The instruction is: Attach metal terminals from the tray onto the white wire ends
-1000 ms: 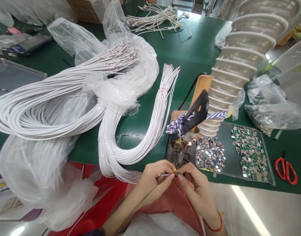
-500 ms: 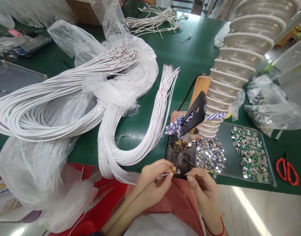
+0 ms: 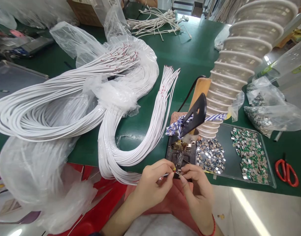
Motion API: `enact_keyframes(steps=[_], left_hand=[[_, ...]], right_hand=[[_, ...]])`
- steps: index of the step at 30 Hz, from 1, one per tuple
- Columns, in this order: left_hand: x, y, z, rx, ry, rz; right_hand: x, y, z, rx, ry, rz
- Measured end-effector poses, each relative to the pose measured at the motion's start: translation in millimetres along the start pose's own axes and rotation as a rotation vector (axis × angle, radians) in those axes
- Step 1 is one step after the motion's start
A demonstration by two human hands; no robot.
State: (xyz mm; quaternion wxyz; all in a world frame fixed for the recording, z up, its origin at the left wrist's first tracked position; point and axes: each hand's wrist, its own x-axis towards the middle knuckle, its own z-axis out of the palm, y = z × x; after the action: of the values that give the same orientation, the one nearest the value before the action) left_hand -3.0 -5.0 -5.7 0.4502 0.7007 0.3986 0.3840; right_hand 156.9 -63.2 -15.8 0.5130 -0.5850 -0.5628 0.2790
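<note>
My left hand (image 3: 154, 183) pinches the end of a white cable (image 3: 162, 178), and a speck of yellow shows at its fingertips. Close by on the right, my right hand (image 3: 198, 186) has thumb and forefinger pressed together at the cable's tip; what lies between them is too small to make out. Both hands are at the table's front edge, just before a dark work stand (image 3: 170, 154) with brass-coloured parts. Left of it curves a bundle of white cables (image 3: 138, 157) with reddish ends.
A clear ribbed hose (image 3: 241, 59) hangs over the stand, beside a black plate (image 3: 196, 113) tied with striped cord. A tray (image 3: 230, 157) holds piles of small metal connectors. Red-handled scissors (image 3: 287, 172) lie right. Larger bagged cables (image 3: 54, 91) spread left.
My right hand has moved left, bringing its fingertips close to those of my left hand. My left hand has stayed nearly in place, still pinching the cable.
</note>
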Motion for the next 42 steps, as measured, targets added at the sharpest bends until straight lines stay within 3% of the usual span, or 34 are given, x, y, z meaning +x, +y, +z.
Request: enact_keyframes(steps=[27, 37, 42], left_hand=[[-3.5, 2.2, 0.9, 0.061, 0.017, 0.1], [-5.0, 0.8, 1.1, 0.044, 0.02, 0.045], [-8.6, -2.2, 2.2, 0.043, 0.029, 0.024]], right_hand=[[7.3, -4.5, 3.2, 0.037, -0.022, -0.011], [5.0, -1.4, 1.2, 0.034, -0.079, 0.019], [2.0, 1.9, -6.4, 0.01, -0.016, 0.023]])
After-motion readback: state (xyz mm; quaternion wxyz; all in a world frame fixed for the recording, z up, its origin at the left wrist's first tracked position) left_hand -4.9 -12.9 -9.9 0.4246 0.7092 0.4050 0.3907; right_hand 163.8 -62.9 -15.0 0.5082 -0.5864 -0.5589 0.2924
